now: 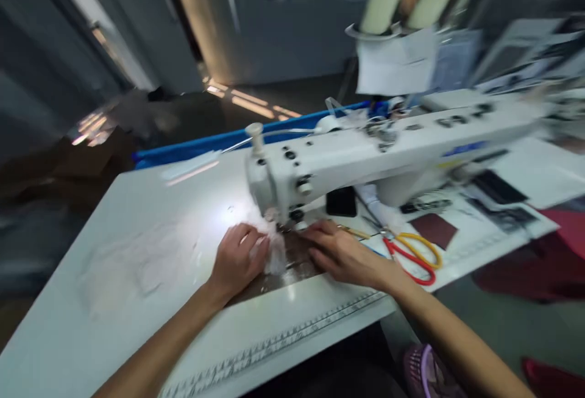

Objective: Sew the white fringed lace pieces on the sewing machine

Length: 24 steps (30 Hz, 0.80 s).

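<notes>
A white sewing machine (365, 157) stands on a white table (137, 203). Its needle end is just above my hands. My left hand (238, 259) is curled, pinching a small piece of white fabric (275, 250) beside the needle area. My right hand (340, 253) lies with fingers stretched flat on the metal plate (292, 264) right of the needle, its fingertips near the fabric. The whole picture is smeared by motion.
Scissors with red and yellow handles (414, 253) lie right of my right hand. A dark red patch (436, 229) and a black object (341, 202) sit under the machine arm. A heap of white fabric (137, 264) lies to the left. A ruler strip (283, 340) runs along the front edge.
</notes>
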Each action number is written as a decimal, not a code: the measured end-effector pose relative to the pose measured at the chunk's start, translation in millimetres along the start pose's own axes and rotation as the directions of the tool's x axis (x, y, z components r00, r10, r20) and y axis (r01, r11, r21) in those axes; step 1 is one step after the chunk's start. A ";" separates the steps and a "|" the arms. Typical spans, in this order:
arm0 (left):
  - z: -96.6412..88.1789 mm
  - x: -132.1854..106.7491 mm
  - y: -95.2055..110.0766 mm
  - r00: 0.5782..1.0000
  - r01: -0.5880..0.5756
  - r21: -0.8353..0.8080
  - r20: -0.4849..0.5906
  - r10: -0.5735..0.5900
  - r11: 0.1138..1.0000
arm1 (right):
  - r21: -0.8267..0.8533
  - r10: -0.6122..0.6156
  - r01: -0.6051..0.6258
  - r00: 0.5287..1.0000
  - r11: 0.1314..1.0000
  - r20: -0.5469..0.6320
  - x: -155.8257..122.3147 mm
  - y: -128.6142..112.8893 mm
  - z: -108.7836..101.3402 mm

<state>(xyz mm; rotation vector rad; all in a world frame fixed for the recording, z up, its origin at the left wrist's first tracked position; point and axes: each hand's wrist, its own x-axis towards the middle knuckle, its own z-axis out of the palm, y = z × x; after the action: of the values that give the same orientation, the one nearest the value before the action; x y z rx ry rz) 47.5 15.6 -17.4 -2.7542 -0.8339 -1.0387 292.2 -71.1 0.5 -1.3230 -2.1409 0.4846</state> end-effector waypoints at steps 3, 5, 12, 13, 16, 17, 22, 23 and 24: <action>-2.5 2.9 13.9 0.955 -0.294 -0.049 -0.045 0.292 0.955 | 0.143 -0.012 0.031 0.992 0.989 -0.126 -32.1 -2.0 -25.3; 1.3 7.7 29.9 0.880 -0.468 -0.136 0.019 0.474 0.873 | 0.158 0.051 0.000 0.948 0.987 -0.314 -55.2 6.8 -36.1; 52.1 79.3 124.8 0.781 -0.610 -0.225 -0.007 0.625 0.760 | 0.262 0.360 -0.393 0.198 0.881 -0.912 -94.9 79.8 -84.7; 64.1 95.4 138.3 0.792 -0.587 -0.239 0.028 0.610 0.774 | 0.286 0.371 -0.423 0.132 0.859 -0.919 -93.3 89.2 -93.2; 101.0 138.4 171.1 0.823 -0.506 -0.288 0.120 0.555 0.813 | 0.324 0.407 -0.514 0.054 0.794 -0.912 -82.5 108.5 -113.3; 112.3 149.0 178.6 0.839 -0.475 -0.291 0.134 0.527 0.830 | 0.328 0.420 -0.545 0.048 0.772 -0.906 -78.0 112.3 -117.5; 150.1 168.0 190.5 0.900 -0.300 -0.339 0.209 0.382 0.892 | 0.343 0.465 -0.676 0.000 0.653 -0.886 -55.7 122.4 -125.5; 153.9 167.1 189.6 0.903 -0.286 -0.360 0.210 0.376 0.888 | 0.348 0.468 -0.692 -0.016 0.632 -0.883 -51.5 124.0 -126.2; 156.7 165.6 188.4 0.904 -0.280 -0.380 0.205 0.375 0.882 | 0.354 0.470 -0.706 -0.034 0.613 -0.882 -47.4 125.5 -126.9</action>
<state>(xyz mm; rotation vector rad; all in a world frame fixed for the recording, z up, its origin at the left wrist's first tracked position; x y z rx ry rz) 340.1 -27.2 -12.0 -3.2287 -0.1840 -0.8121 475.9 -56.7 13.4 -1.9483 -0.4586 -0.2890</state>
